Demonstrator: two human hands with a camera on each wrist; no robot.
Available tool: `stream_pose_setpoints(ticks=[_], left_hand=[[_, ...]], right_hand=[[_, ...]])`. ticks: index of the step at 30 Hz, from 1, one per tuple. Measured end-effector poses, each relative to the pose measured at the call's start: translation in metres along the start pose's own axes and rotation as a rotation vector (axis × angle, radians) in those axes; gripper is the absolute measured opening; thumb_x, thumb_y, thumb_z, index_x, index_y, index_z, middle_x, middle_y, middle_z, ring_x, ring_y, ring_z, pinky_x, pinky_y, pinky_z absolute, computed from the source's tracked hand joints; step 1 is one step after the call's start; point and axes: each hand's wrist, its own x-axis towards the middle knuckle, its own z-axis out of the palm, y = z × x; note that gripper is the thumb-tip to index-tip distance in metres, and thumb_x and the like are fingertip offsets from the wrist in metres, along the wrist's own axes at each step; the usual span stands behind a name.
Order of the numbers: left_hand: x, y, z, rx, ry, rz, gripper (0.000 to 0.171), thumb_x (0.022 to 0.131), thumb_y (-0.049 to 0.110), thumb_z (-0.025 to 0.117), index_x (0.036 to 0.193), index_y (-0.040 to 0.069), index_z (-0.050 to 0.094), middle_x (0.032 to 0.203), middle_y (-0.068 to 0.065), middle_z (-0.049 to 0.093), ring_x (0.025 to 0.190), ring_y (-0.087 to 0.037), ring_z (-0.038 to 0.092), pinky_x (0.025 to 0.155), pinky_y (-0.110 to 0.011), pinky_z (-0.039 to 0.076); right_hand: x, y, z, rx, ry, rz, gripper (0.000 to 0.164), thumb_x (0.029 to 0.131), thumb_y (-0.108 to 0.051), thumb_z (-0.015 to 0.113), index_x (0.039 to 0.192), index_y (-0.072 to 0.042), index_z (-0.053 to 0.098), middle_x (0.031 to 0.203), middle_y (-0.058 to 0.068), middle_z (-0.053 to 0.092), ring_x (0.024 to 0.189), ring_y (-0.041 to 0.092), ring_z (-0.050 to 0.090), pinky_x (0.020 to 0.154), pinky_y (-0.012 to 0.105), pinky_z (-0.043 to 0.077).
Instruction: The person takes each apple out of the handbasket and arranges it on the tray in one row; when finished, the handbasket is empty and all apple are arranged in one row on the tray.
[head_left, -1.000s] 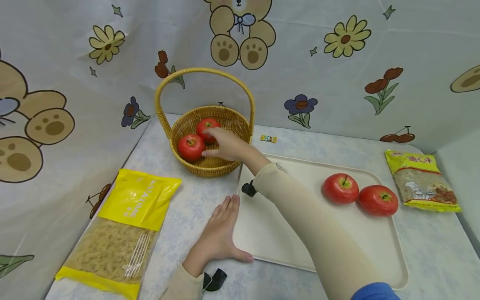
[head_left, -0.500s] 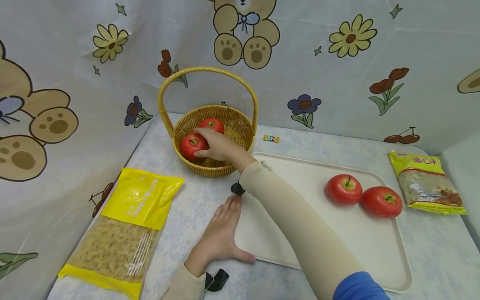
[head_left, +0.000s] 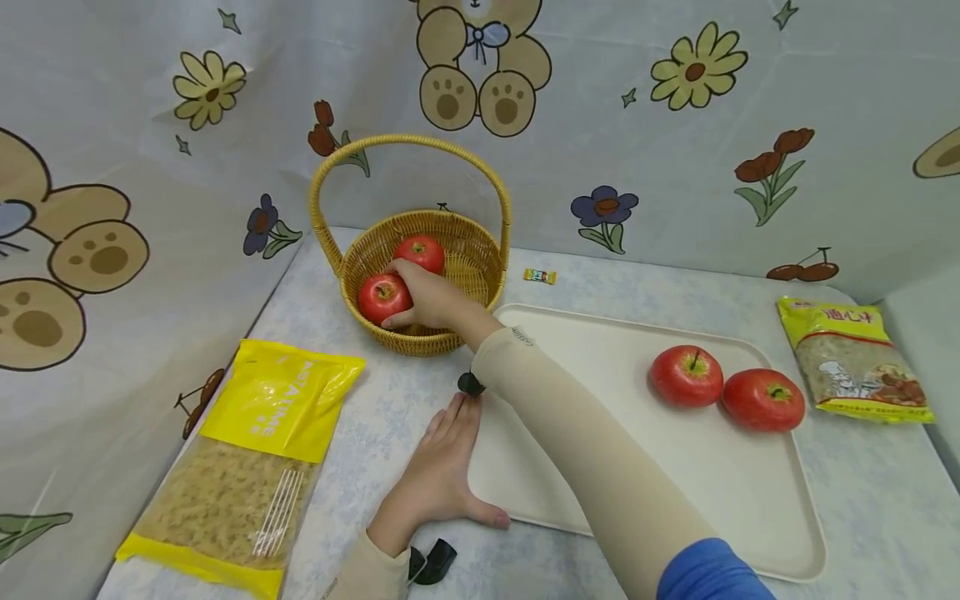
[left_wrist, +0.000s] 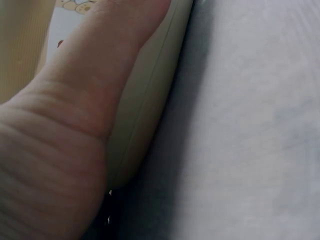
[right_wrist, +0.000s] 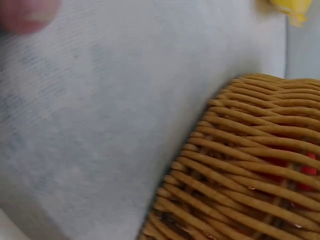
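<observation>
An apple (head_left: 378, 300) is being grasped in a basket (head_left: 472, 265) by the right hand (head_left: 429, 298), a tray (head_left: 750, 500) touched by the outspread left hand (head_left: 441, 479).

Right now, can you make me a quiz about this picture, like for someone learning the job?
1. How many apples lie on the tray?
2. True or false: the left grip is at the edge of the tray, outside the basket.
3. Choose one. The right grip is curled round:
A) the basket's handle
B) the front apple in the basket
C) the yellow bag at far left

Key: 1. Two. 2. True. 3. B.
</observation>
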Motion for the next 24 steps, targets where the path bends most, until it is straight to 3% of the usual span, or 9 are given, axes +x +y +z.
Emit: stream_pose_setpoints(ticks=[2,8,16,24], left_hand=[[0.0003,0.0000,-0.0006,0.000,-0.002,0.000,0.155,0.051,0.079,0.081,0.159,0.012,-0.007,0.167,-0.001,-0.010,0.154,-0.016,-0.013,0.127,-0.044,0.003],[0.0008,0.0005,-0.0020,-0.007,-0.008,-0.004,0.154,0.051,0.078,0.081,0.159,0.010,-0.005,0.167,-0.003,-0.008,0.155,-0.017,-0.011,0.127,-0.045,0.002],[0.0007,0.0012,-0.0006,0.003,-0.013,-0.011,0.154,0.051,0.079,0.080,0.160,0.008,-0.002,0.168,-0.008,-0.005,0.155,-0.020,-0.009,0.127,-0.046,0.004],[-0.0004,0.0020,-0.0020,0.000,-0.011,-0.003,0.153,0.051,0.079,0.080,0.160,0.007,-0.001,0.168,-0.008,-0.005,0.155,-0.019,-0.010,0.127,-0.046,0.005]], right_hand=[[0.0006,-0.0003,0.0006,0.012,-0.006,-0.003,0.091,0.081,-0.051,0.077,0.152,-0.023,0.027,0.151,-0.002,0.043,0.134,0.016,0.048,0.114,0.039,0.041],[0.0025,-0.0003,0.0014,-0.070,-0.049,-0.017,0.096,0.084,-0.054,0.072,0.159,-0.028,0.020,0.164,-0.001,0.025,0.146,0.018,0.034,0.119,0.043,0.034],[0.0023,0.0012,0.0042,-0.043,-0.040,-0.054,0.092,0.085,-0.040,0.077,0.157,-0.020,0.025,0.159,-0.001,0.033,0.144,0.014,0.037,0.120,0.035,0.033],[-0.0027,-0.0005,-0.0006,-0.035,-0.020,-0.045,0.091,0.084,-0.047,0.076,0.155,-0.020,0.028,0.158,-0.001,0.036,0.141,0.015,0.041,0.117,0.036,0.037]])
